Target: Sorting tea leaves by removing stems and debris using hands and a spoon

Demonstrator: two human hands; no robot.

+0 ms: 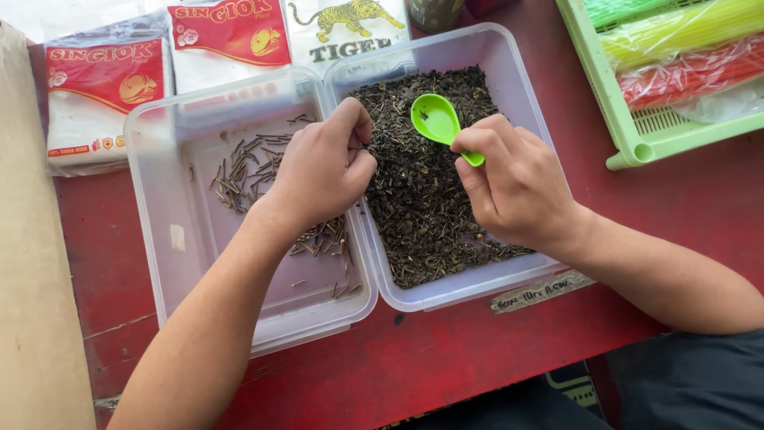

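Sorting looks only begun: few stems (247, 171) lie in the left tub (159, 239), the right tub (509, 64) is full of tea leaves (422, 215), the left hand (322, 167) pinches something small, and the right hand (517, 187) holds a green spoon (436, 121).

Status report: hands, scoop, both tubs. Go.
Right hand grips green spoon over the leaf-filled tub. Left hand pinched shut at tub divide, contents hidden. Stems lie in left tub. Nothing obstructing.

Two bare forearms, no sleeves or jewellery visible; dark garment (676, 382) at the lower right.
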